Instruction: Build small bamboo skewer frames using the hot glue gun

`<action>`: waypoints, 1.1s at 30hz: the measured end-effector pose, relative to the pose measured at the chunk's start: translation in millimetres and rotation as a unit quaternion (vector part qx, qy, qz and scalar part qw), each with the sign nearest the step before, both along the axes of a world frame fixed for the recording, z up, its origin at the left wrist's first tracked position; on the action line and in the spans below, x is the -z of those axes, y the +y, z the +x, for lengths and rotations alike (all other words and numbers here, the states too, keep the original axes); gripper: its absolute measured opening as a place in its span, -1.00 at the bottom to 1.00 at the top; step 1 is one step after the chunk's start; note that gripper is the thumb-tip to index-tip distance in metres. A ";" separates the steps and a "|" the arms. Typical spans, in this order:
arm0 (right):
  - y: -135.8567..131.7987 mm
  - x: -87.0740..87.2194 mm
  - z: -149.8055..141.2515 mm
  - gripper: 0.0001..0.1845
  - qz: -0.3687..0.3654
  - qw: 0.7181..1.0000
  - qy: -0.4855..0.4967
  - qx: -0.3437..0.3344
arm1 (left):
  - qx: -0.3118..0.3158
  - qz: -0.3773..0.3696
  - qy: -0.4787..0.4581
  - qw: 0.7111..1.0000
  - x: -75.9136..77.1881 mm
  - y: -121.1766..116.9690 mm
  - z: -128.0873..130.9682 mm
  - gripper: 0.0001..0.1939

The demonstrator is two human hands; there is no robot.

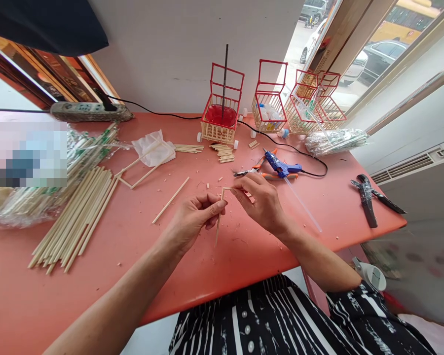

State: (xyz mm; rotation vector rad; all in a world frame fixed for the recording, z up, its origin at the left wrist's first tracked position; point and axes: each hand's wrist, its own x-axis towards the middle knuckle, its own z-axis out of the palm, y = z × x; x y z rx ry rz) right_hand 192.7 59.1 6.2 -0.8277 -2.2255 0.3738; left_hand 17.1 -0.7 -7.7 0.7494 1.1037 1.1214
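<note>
Pinched between the thumb and fingers of my left hand (pixel 202 209) is a thin wooden chopstick (pixel 218 231), pointing down toward the table's front edge. My right hand (pixel 261 201) is closed on a short stick piece (pixel 227 188), which meets the chopstick's upper end at a corner. Whether the two are stuck together I cannot tell. A loose chopstick (pixel 170 201) lies left of my hands. Just beyond my right hand are a blue glue gun (pixel 281 164) with a clear glue stick (pixel 302 203) and orange-handled pliers (pixel 272 176).
Chopsticks (pixel 76 217) lie piled at left, beside a three-sided stick frame (pixel 148 176) and a plastic bag (pixel 155 148). Small stick carts (pixel 220 132) with red trim stand at the back. Black-handled cutters (pixel 368 199) rest at right. A black cord (pixel 311 173) crosses the table (pixel 185 276).
</note>
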 end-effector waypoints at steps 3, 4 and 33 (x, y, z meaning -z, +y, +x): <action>0.1 0.2 0.2 -0.86 0.001 1.000 0.000 -0.002 | -0.001 0.001 0.002 1.000 -1.3 -0.2 0.2 -0.65; 0.2 0.2 0.2 -0.86 0.002 1.000 -0.001 -0.003 | -0.001 0.000 0.003 1.000 -1.7 -0.1 0.3 -0.65; 1.8 -0.2 0.8 -0.88 0.003 1.000 0.006 0.004 | -0.006 -0.013 -0.010 1.000 2.3 -0.2 0.0 -0.65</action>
